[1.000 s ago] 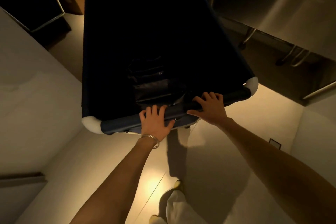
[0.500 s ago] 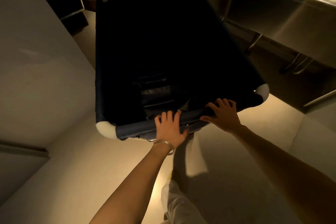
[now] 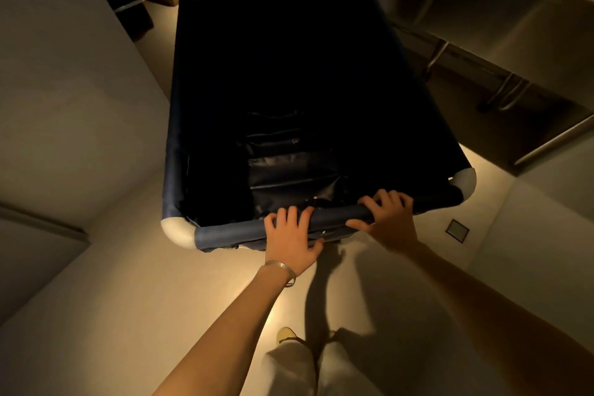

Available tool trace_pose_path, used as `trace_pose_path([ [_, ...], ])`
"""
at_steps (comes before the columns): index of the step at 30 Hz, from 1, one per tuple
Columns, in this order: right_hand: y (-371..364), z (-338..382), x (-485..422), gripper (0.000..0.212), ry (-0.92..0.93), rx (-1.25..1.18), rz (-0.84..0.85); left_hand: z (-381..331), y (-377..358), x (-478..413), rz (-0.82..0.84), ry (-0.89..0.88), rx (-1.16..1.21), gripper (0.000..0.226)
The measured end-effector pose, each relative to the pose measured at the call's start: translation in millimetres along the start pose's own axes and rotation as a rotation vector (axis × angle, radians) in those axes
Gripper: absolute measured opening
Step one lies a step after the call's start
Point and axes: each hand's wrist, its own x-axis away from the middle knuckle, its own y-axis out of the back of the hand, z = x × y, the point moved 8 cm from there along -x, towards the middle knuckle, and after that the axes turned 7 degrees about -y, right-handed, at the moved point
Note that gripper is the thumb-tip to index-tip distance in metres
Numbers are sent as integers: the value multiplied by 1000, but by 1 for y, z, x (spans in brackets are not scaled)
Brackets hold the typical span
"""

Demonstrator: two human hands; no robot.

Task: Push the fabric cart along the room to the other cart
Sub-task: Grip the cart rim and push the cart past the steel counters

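My left hand and right hand each keep a closed grip over the padded near rail of the deep dark-navy fabric cart, fingers curled over the top. The cart stands on the pale smooth floor, between a beige wall on my left and a stainless steel counter on my right.
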Motion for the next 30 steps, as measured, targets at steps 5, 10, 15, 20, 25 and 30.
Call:
trace_pose_path([
  [5, 16, 5, 54, 57, -4, -42, -148, -15, -5, 43, -8, 8, -11, 59],
  [10, 27, 11, 103, 60, -45, -95, -133, -29, 1, 83, -64, 16, -33, 51],
  [15, 24, 19, 133, 78, -154, -52, 52, -29, 1, 105, -75, -5, -40, 48],
  [20, 27, 30, 142, 79, -210, -78, 50, -19, -1, 105, -50, -29, -42, 52],
  [25, 25, 37, 129, 68, -236, -78, -41, -4, 2, 82, -25, -68, -42, 63],
  [30, 20, 39, 95, 57, -256, -80, -135, 16, 3, 37, 6, -90, -34, 73],
])
